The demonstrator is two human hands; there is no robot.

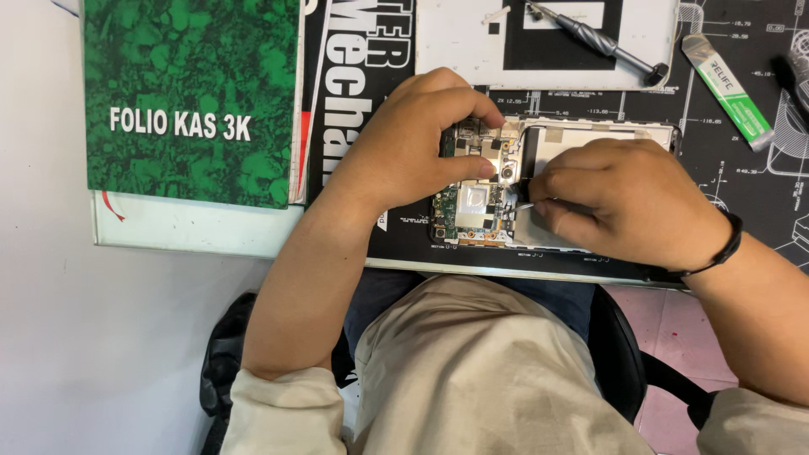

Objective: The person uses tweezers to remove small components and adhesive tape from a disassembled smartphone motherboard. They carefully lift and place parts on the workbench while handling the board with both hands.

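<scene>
Open phone (506,181) at frame centre, both hands on it.
We find the left hand (413,143) pinching the board edge, the right hand (624,198) closed on a thin metal tool (524,205); a slip could, in our judgement, gouge the board.

Green marbled ledger book (190,93) lay at far left of desk (42,126), overlapping black work mat (742,194) printed with white diagrams. White panel (455,42) sat at top edge, grey screwdriver (597,40) resting across it. Slim green-and-white pry tool (726,90) lay slanted just right of panel. Black chair seat (619,354) showed below desk.
</scene>
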